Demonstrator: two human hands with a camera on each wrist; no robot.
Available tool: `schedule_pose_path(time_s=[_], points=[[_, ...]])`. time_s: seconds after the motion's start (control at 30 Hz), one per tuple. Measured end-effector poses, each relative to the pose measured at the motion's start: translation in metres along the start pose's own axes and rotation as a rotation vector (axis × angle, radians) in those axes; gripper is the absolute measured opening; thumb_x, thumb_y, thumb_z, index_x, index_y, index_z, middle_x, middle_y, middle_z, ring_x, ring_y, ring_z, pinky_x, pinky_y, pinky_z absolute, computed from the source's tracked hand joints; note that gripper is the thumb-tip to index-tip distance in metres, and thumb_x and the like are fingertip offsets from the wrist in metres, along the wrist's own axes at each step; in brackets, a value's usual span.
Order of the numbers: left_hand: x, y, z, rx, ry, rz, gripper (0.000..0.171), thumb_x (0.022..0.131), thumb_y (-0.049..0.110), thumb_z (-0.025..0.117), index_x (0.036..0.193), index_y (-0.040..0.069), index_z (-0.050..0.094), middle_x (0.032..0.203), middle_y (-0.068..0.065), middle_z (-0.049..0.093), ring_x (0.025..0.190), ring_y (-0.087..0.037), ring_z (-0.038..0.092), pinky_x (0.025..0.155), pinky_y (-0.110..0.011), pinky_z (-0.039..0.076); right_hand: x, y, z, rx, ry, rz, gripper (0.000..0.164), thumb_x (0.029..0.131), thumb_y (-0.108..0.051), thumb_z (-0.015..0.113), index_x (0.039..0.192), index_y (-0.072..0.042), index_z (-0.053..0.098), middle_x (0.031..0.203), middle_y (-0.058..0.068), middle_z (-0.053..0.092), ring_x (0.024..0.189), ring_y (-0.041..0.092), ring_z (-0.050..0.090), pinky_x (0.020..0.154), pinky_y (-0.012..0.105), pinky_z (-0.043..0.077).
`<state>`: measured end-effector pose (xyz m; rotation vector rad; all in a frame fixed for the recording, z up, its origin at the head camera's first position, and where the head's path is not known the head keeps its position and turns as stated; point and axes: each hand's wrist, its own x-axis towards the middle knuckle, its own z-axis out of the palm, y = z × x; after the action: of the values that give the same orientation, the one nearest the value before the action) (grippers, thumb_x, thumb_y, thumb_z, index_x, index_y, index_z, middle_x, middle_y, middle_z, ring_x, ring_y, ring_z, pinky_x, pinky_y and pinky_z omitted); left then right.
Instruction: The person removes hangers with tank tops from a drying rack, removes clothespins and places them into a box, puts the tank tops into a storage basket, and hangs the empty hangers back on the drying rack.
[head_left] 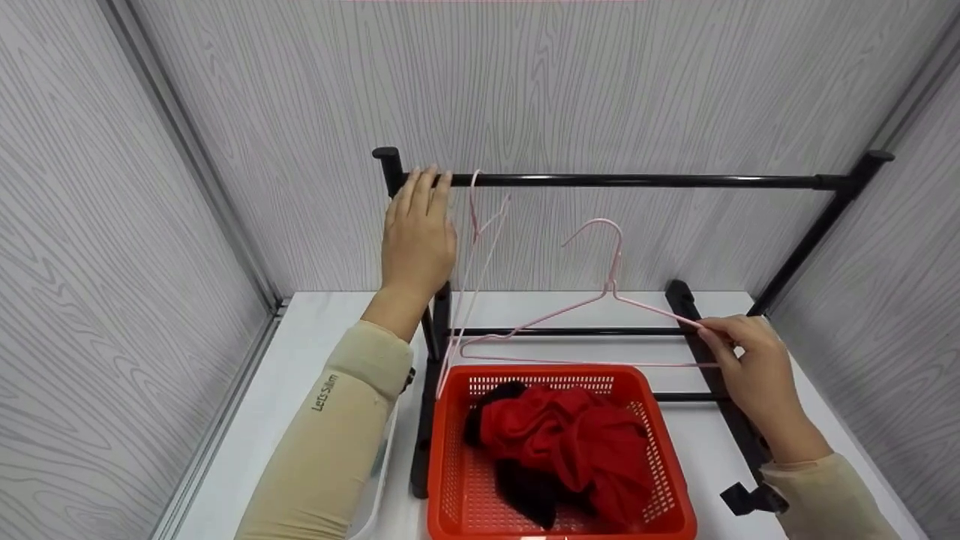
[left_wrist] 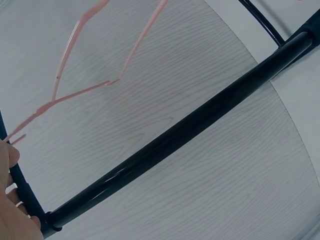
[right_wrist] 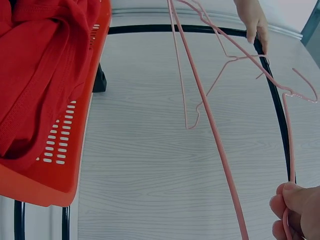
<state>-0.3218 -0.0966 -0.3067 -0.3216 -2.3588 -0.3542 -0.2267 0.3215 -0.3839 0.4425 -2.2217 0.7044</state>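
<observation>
My left hand (head_left: pixel 418 232) rests on the left end of the black top rail (head_left: pixel 637 181), its fingers laid across the bar. Just right of it, one pink hanger (head_left: pixel 475 214) hooks over this rail. In the left wrist view that hanger (left_wrist: pixel 70 60) shows beside the hand (left_wrist: pixel 15 210). My right hand (head_left: pixel 754 367) pinches a second pink hanger (head_left: pixel 562 306) near its right corner, with the hook upward and apart from the rail. In the right wrist view, thumb and fingers (right_wrist: pixel 295 205) close around the wire of this hanger (right_wrist: pixel 215 130).
A red basket (head_left: pixel 442 465) holding red and black cloth (head_left: pixel 570 442) stands in front of the rack. Partly hidden behind my left forearm is a white container (head_left: pixel 379 487). The rack's black feet (head_left: pixel 431 420) stand on a white surface (head_left: pixel 322 330) between patterned grey walls.
</observation>
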Motion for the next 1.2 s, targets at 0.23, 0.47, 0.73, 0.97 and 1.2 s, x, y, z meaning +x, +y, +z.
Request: schedule_pose_path(time_s=[0.23,0.47,0.73,0.97,1.2], points=[[0.0,0.0,0.007,0.012,0.038,0.012,0.054,0.098,0.001,0.037,0.151,0.008,0.039,0.156,-0.012,0.036,0.148,-0.03,0.025,0.123,-0.037,0.011,0.01,-0.001,-0.007,-0.026,0.04,-0.053,0.01,0.085,0.007,0.074,0.092,0.0,0.075,0.076,0.008,0.066,0.077,0.003,0.043,0.066,0.023,0.033],[-0.001,0.003,0.009,0.001,0.04,0.016,0.057,0.095,-0.004,0.036,0.152,0.007,0.036,0.156,-0.013,0.034,0.148,-0.031,0.023,0.123,-0.035,0.005,0.026,-0.006,-0.017,-0.061,0.08,-0.082,0.006,0.087,0.006,0.073,0.092,0.003,0.075,0.074,0.014,0.065,0.071,0.018,0.044,0.067,0.031,0.032],[0.001,0.002,0.01,0.007,0.029,0.022,0.057,0.095,-0.003,0.037,0.152,0.006,0.034,0.157,-0.014,0.031,0.149,-0.032,0.022,0.123,-0.034,0.003,0.045,-0.014,-0.02,-0.119,0.126,-0.028,0.009,0.092,-0.004,0.07,0.097,0.002,0.076,0.079,0.017,0.067,0.074,0.03,0.048,0.067,0.036,0.031],[0.001,0.001,0.01,-0.002,-0.01,-0.005,0.056,0.099,-0.002,0.036,0.154,0.008,0.03,0.159,-0.013,0.027,0.151,-0.03,0.017,0.123,-0.036,0.005,0.064,-0.018,-0.013,-0.163,0.172,-0.011,0.011,0.094,-0.005,0.068,0.099,0.002,0.076,0.088,0.02,0.071,0.081,0.039,0.053,0.075,0.047,0.037],[0.002,0.001,0.01,-0.009,-0.007,-0.014,0.059,0.096,-0.004,0.038,0.153,0.008,0.03,0.159,-0.012,0.026,0.151,-0.03,0.016,0.123,-0.037,0.006,0.076,-0.028,-0.003,-0.243,0.203,-0.032,0.012,0.096,-0.007,0.067,0.097,0.003,0.074,0.087,0.022,0.069,0.08,0.042,0.053,0.074,0.052,0.037]])
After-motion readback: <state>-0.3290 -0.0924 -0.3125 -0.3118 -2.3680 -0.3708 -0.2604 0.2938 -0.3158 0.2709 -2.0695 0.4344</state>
